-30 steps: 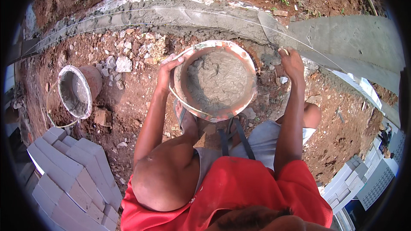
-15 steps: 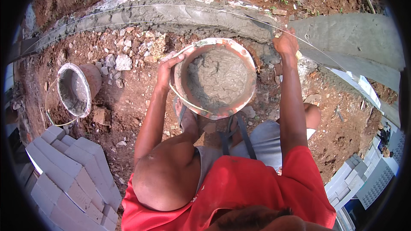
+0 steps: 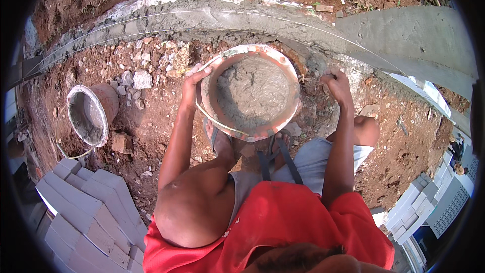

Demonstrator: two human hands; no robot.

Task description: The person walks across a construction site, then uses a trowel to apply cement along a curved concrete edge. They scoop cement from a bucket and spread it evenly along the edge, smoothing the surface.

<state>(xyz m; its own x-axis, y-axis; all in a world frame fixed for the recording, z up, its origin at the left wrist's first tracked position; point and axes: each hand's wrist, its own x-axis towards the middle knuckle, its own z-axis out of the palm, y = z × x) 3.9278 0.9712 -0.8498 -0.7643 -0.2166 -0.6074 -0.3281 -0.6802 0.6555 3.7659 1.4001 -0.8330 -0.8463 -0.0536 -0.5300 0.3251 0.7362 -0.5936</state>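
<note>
A round bucket [image 3: 212, 126] with a mortar-smeared rim sits in front of me, filled with wet grey mortar [image 3: 255, 88]. My left hand [image 3: 193, 85] is closed on the left side of its rim, thumb on top. To the right of the bucket, my right hand [image 3: 337, 87] makes a fist round the handle of a trowel [image 3: 314, 60]. The trowel's blade is hard to tell from the grey mortar behind it. Beyond the bucket runs a low curved-looking strip of wet mortar [image 3: 166, 23], with thin strings stretched over it.
A second bucket [image 3: 104, 102], tilted and with mortar residue inside, lies at left near a brick lump [image 3: 122, 142]. Pale blocks [image 3: 76, 199] are stacked at lower left, others [image 3: 411, 202] at lower right. A grey concrete slab [image 3: 414, 45] stands at far right. Stones [image 3: 143, 79] litter the soil.
My right hand has drawn back from the mortar strip toward me, its elbow bending more. The left hand keeps its hold on the bucket rim.
</note>
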